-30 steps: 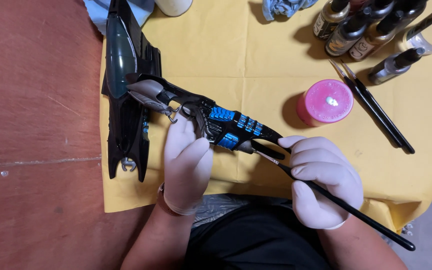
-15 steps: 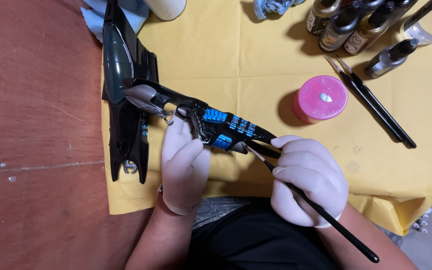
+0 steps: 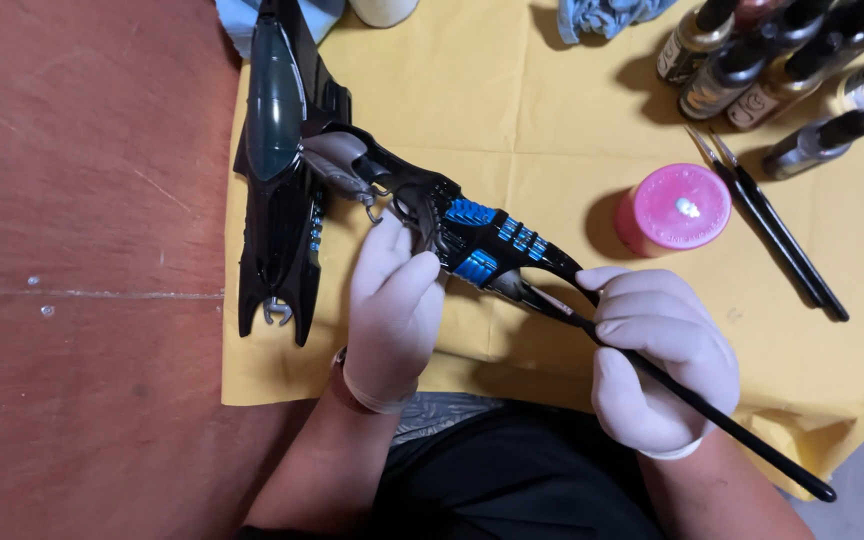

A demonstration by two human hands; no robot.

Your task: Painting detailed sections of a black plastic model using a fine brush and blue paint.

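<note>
- Your left hand (image 3: 392, 310), gloved, has its fingers wrapped around the black model part with blue panels (image 3: 482, 245), lifting it off the yellow cloth (image 3: 552, 130) so its tapered end faces the brush.
- Your right hand (image 3: 657, 355) pinches the thin black paintbrush (image 3: 742, 435) pen-style, its tip at that end for control.
- Left of the held part lies the black model hull (image 3: 277, 170); right of it, the pink jar (image 3: 674, 208), within easy reach.

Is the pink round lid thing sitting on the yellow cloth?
Yes, the pink round lid rests on the yellow cloth, apart from the right hand, which holds a black brush.
</note>
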